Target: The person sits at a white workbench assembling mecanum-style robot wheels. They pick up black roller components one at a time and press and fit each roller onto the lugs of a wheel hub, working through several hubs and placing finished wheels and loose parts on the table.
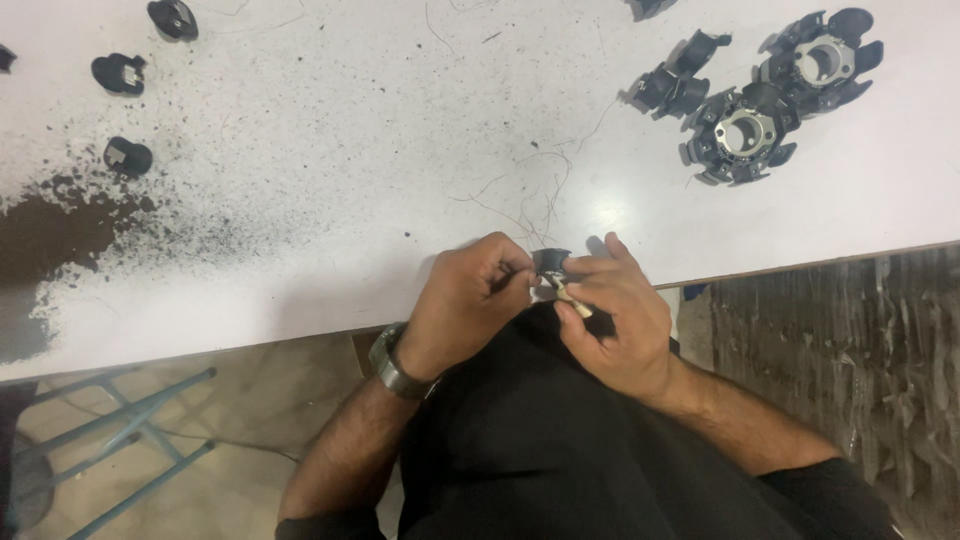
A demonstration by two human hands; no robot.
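Tabletop (330, 150), white and broad, fills the upper two thirds of the frame, dusted with black powder that thickens into a dark patch at the left edge. Below it, lower left, stands a blue metal stool frame (140, 420) on the floor.

At the upper right of the frame lie two ring-shaped black parts with metal centres and radiating arms, one round assembly (745, 135) and a second round assembly (822, 60) just above and right of it, nearly touching. A smaller open black clip piece (675, 82) sits just left of them. At the upper left, well apart from these, lie three small black caps (128, 155). Thin loose wires (530, 200) curl across the table centre.

At the table's near edge, in the centre of the frame, both hands meet over the person's dark lap. The left hand (465, 300), with a metal watch (392, 365) on its wrist, and the right hand (620, 310) are both pinched on one small black part (550, 265) with a pale metal bit below it. The part lies between the two sets of fingertips, equally near both, the left closing from the left, the right from the right and beneath. Its long axis cannot be told; fingers hide most of it. No container is in view.
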